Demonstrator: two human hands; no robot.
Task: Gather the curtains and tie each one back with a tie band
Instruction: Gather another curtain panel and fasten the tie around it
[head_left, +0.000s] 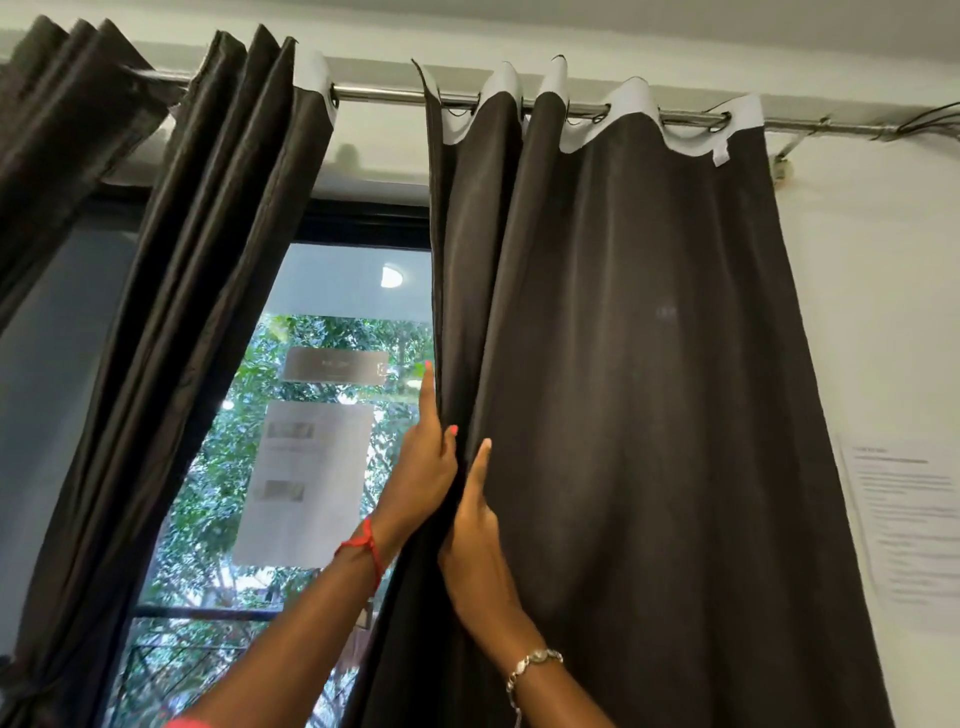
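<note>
Curtain (649, 364) pinched — left hand (426, 470), right hand (470, 525) (leading fold).

Bare forearms. Wrist of left hand (423, 467): red thread bracelet (370, 545), knotted; coral-pink nail polish (453, 430). Wrist of right hand (475, 530): silver link bracelet (530, 665). Sliver of coral-red sleeve (187, 722) on left arm.

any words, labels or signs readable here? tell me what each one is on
Nothing can be quoted; every text is too blurred or too small to read.
Dark plaque on the window: a faint line of lettering, unreadable.
White sheet on the glass below it: blurred print, unreadable.
Printed sheet on the wall: many small lines, unreadable.
Curtain: no writing seen.
</note>
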